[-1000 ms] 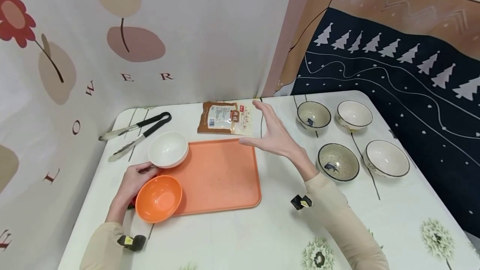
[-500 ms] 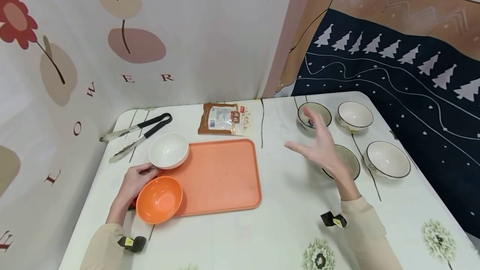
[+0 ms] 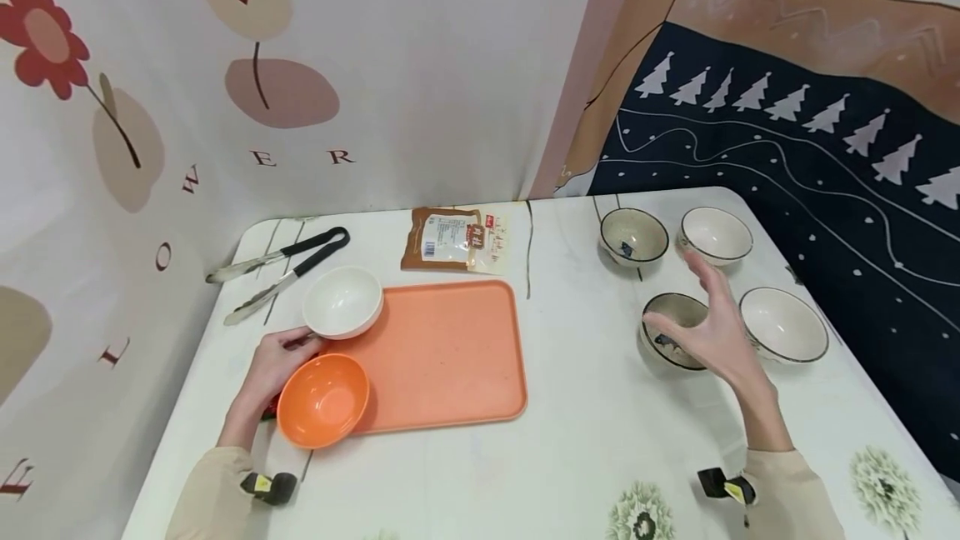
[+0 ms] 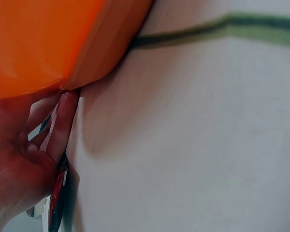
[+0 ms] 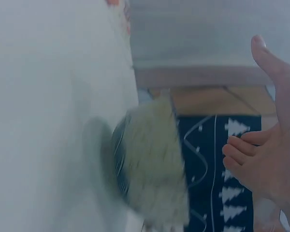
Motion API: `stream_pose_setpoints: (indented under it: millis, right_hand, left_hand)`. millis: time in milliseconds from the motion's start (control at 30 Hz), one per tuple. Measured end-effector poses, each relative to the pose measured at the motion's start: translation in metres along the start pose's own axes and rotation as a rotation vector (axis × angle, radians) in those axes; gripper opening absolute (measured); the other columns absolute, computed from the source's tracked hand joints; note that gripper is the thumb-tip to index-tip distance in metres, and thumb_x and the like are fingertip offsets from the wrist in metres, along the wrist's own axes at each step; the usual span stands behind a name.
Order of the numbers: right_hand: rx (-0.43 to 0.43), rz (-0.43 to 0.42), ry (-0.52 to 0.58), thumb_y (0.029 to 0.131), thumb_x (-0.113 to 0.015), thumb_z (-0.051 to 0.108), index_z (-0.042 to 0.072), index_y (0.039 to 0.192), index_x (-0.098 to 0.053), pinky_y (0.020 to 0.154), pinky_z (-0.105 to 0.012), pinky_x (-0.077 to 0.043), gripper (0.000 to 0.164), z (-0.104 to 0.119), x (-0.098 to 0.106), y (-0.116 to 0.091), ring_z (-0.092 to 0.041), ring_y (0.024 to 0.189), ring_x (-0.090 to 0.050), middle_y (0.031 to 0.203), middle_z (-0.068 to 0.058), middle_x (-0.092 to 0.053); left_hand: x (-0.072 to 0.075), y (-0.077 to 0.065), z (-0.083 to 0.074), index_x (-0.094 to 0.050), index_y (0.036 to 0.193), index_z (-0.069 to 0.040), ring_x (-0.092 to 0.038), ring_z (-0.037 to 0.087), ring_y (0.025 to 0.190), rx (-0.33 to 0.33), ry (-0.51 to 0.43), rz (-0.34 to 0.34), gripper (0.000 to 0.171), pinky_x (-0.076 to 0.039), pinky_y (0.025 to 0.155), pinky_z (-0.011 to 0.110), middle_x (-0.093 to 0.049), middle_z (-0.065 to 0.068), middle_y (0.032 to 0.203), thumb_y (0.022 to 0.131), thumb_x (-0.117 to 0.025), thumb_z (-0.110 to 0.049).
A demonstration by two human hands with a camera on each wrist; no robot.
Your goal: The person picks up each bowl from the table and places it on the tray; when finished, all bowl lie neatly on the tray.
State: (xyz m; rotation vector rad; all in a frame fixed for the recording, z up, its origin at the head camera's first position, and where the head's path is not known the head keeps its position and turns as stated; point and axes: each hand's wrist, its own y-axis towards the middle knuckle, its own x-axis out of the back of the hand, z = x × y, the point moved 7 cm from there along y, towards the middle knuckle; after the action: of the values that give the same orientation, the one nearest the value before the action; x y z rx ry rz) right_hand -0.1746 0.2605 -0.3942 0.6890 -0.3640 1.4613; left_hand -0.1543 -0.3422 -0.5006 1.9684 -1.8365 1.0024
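My right hand [image 3: 716, 332], thumb and fingers spread wide apart, hovers over the front grey-beige bowl [image 3: 670, 304] with a blue fish painted inside and partly covers it. The right wrist view shows this bowl's outside [image 5: 154, 159] to the left of the hand [image 5: 273, 150]. Beside the left edge of the orange tray [image 3: 450, 357], my left hand [image 3: 273, 369] rests loosely bent between a white bowl [image 3: 343, 302] and an orange bowl [image 3: 323, 401]. In the left wrist view, its fingertips reach the orange bowl's edge [image 4: 101, 53], and a red and dark packet [image 4: 58, 198] lies below the palm.
Near the right edge stand another grey-beige bowl [image 3: 634, 236] and two white dark-rimmed bowls [image 3: 717, 233], the nearer white bowl [image 3: 783, 323] close to the right hand. Black-handled tongs [image 3: 281, 273] lie at back left. A brown food packet [image 3: 452, 240] lies behind the tray.
My right hand has moved right, from above the tray's back right corner to over the front grey-beige bowl, fingers still spread. The left hand stays in place; the head view has shifted slightly.
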Motion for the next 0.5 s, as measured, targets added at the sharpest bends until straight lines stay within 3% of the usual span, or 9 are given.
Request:
stream_pose_setpoints:
  millis: [267, 500]
  right_hand:
    - [-0.06, 0.017, -0.059, 0.081, -0.085, 0.03, 0.006, 0.162, -0.018, 0.11, -0.074, -0.023, 0.108, -0.037, 0.013, -0.023, -0.051, 0.147, -0.025, 0.162, -0.027, -0.026]
    - [-0.101, 0.035, -0.104, 0.078, -0.087, 0.033, 0.001, 0.161, -0.015, 0.106, -0.076, -0.025, 0.114, -0.055, 0.008, -0.03, -0.057, 0.144, -0.026, 0.159, -0.033, -0.025]
  left_hand:
    - [-0.002, -0.001, -0.001, -0.057, 0.142, -0.001, -0.059, 0.039, 0.124, 0.011, 0.01, -0.011, 0.054, -0.052, 0.101, 0.05, -0.064, 0.025, 0.133, 0.1, -0.059, -0.036]
    - [-0.001, -0.001, -0.002, -0.057, 0.141, -0.001, -0.06, 0.039, 0.122, 0.002, 0.015, -0.014, 0.053, -0.053, 0.098, 0.048, -0.064, 0.025, 0.133, 0.1, -0.059, -0.034]
